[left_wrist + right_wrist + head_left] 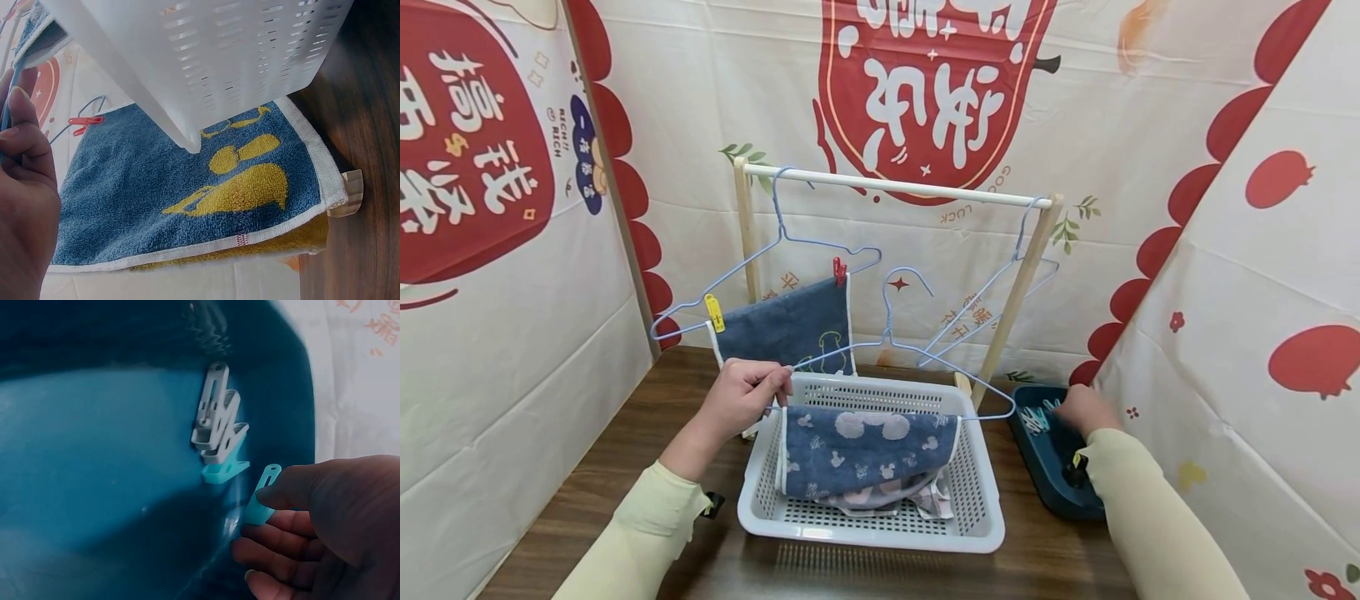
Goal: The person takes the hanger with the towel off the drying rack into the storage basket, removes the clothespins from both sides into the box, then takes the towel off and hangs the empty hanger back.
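Note:
My left hand [747, 396] grips the left end of a blue wire hanger [888, 312] over the white basket. A blue towel with pale mouse-head prints [865, 454] is draped over its lower bar. In the left wrist view, the fingers [25, 140] curl round the wire. At the right, my right hand [1086, 410] is down in a dark teal tray [1051, 492]. Thumb and fingers there pinch a turquoise clothespin [261, 503], seen in the right wrist view. Several grey and turquoise clothespins [215, 419] lie beside it against the tray wall.
A white basket [880, 537] with more cloth inside stands at the front. Behind it rises a rack with a white rail [895, 185]. One hanger there bears a blue towel [790, 321] clipped by yellow and red pegs; a bare hanger [970, 304] hangs at the right.

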The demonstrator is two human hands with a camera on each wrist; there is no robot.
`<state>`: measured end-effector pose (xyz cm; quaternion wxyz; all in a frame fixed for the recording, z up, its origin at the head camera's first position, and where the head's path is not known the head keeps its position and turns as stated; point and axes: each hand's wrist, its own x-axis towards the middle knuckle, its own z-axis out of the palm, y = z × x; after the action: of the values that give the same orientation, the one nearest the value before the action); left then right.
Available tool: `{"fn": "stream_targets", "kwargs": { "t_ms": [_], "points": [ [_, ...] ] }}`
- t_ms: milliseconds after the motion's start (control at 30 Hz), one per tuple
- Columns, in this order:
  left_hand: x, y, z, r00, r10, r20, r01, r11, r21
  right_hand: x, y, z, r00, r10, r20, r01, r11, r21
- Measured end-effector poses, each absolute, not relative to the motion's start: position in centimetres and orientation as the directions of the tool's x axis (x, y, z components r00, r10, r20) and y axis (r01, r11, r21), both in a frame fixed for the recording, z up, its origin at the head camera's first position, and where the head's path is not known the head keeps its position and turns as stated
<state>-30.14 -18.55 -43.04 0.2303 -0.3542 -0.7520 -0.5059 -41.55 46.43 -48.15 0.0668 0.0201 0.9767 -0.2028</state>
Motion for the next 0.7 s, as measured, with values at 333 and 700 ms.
{"fn": "stream_targets", "kwargs": {
  "t_ms": [333, 700],
  "points": [
    [-30.3, -18.6, -43.0, -0.632, 0.302, 0.714, 0.775, 0.235, 0.587, -40.0, 44.0, -47.2, -0.993, 0.042, -0.112, 0.072, 0.956, -0.284],
    [-30.4, -18.6, -43.2, -0.594, 0.293, 0.749, 0.804, 0.231, 0.548, -39.0, 43.1, -47.1, -0.99, 0.031, -0.139, 0.07, 0.955, -0.287]
  ]
}}
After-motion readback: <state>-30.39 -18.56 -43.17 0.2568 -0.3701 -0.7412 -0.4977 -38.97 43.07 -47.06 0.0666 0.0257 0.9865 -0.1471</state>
